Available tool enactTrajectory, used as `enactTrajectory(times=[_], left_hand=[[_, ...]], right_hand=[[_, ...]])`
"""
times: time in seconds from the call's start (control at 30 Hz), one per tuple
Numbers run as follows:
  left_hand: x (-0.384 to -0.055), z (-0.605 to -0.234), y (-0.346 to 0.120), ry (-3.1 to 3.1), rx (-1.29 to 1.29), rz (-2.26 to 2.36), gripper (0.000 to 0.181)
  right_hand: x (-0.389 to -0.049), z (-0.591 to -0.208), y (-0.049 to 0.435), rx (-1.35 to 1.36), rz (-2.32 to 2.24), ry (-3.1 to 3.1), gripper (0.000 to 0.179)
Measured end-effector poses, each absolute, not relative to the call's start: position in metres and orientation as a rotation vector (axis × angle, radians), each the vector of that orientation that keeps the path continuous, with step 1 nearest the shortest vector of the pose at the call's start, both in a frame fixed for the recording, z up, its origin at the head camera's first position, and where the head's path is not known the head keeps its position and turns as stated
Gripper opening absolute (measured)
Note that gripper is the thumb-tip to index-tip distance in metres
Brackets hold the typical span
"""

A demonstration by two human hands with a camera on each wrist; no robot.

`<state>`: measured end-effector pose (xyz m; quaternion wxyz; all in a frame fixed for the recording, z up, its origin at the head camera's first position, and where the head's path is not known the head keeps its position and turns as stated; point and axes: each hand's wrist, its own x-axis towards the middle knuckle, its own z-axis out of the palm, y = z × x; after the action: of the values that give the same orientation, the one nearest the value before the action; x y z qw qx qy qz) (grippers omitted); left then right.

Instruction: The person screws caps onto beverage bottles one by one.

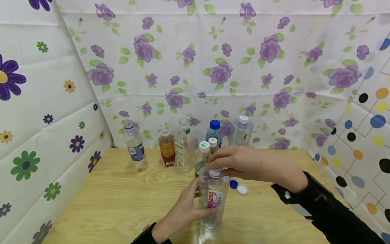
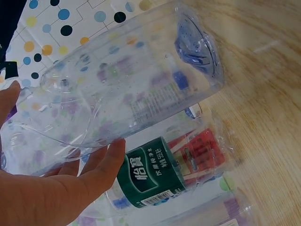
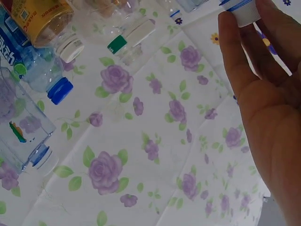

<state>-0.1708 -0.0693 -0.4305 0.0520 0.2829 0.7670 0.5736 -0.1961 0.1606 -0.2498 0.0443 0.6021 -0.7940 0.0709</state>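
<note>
My left hand (image 1: pixel 186 205) grips a clear plastic bottle (image 1: pixel 222 198) around its body, near the front of the table. The bottle has a red, white and purple label and stands nearly upright in the head view. From above, my right hand (image 1: pixel 256 164) pinches the white cap (image 1: pixel 215 173) at the bottle's mouth. The right wrist view shows this cap (image 3: pixel 244 14) between the fingertips and thumb. In the left wrist view the thumb and fingers hold the bottle (image 2: pixel 127 84) from either side. A loose blue cap (image 1: pixel 233 184) and a loose white cap (image 1: pixel 242 189) lie beside it.
Behind the hands stand a green-and-white-capped bottle (image 1: pixel 204 147), a blue-capped bottle (image 1: pixel 215 124) and a clear white-capped bottle (image 1: pixel 243 132). Farther left are a reddish-brown drink bottle (image 1: pixel 167 150), an uncapped clear bottle (image 1: pixel 185 149) and an uncapped blue-labelled bottle (image 1: pixel 136 152). Patterned sheets (image 1: pixel 189 78) enclose the table.
</note>
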Motion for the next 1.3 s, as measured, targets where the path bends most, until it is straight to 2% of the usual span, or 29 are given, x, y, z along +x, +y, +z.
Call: enactTrajectory(times=[0.2, 0.43, 0.9, 1.3], left_hand=[[-0.1707, -0.4300, -0.0695, 2.326, 0.862, 1.746, 0.085], [-0.1695, -0.4299, -0.0693, 2.320, 0.853, 1.731, 0.086], [-0.1686, -0.4288, -0.0702, 2.275, 0.847, 1.757, 0.087], [-0.1672, -0.4269, -0.0693, 2.255, 0.841, 1.762, 0.086]], right_hand=[[-0.1937, -0.2481, 0.1591, 1.811, 0.174, -2.434, 0.039], [-0.1937, -0.2452, 0.1614, 1.891, 0.217, -2.465, 0.049], [-0.2008, -0.2492, 0.1581, 1.923, 0.074, -2.278, 0.039], [-0.1929, -0.2531, 0.1546, 1.741, -0.064, -2.297, 0.027]])
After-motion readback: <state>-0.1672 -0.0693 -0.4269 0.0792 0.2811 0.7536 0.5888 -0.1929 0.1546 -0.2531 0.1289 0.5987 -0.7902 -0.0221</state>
